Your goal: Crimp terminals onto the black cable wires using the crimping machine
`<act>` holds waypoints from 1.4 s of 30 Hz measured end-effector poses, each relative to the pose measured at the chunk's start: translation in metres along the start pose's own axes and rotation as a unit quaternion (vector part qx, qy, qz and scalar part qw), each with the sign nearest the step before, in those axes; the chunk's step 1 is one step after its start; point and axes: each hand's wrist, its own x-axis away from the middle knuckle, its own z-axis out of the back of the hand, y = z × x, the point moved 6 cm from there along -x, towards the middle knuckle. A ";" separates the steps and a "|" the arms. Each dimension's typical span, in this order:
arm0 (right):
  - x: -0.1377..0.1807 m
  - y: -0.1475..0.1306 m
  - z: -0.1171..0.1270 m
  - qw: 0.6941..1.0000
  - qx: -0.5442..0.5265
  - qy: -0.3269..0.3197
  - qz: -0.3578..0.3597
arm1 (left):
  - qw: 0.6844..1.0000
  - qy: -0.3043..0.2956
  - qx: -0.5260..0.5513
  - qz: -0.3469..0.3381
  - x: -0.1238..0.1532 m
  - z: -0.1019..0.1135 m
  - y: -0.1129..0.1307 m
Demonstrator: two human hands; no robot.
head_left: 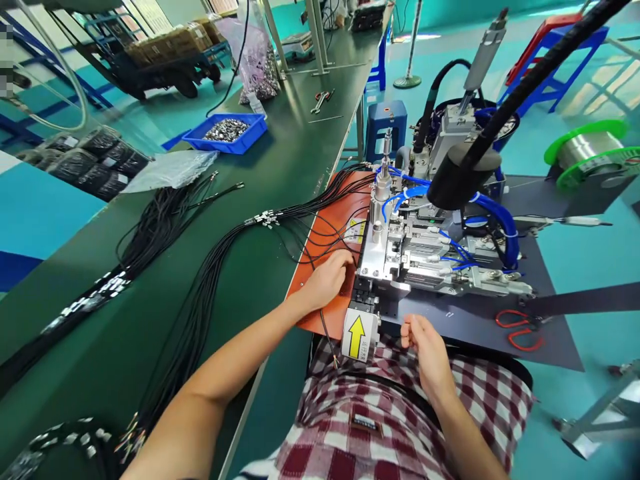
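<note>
My left hand [327, 280] rests on an orange mat [320, 267] beside a small bench machine [400, 247], its fingers curled over a thin black cable whose end trails off the mat toward me. My right hand [423, 343] hovers at the machine's near edge, fingers loosely curled together; whether anything sits in them I cannot make out. A white block with a yellow arrow [357, 335] stands between the two hands. Bundles of black cables [210, 280] with metal connectors fan across the green bench to the left of the mat.
Red-handled scissors [520, 328] lie on the dark plate right of the machine. A blue tray of metal parts [227, 132] and a plastic bag [173, 170] sit further up the green bench [280, 167]. A green wire spool [593, 150] stands at the right. Blue hoses loop around the machine.
</note>
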 end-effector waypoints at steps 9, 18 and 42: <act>0.018 -0.027 -0.006 0.997 0.064 -0.038 0.030 | 0.960 -0.216 -0.107 -0.143 0.074 0.020 0.045; 0.024 -0.042 -0.034 0.983 0.138 -0.115 0.044 | 0.953 -0.261 -0.087 -0.124 0.079 0.012 0.032; 0.025 -0.071 -0.051 0.974 0.152 -0.099 0.138 | 0.962 -0.159 0.216 0.047 0.037 -0.018 0.075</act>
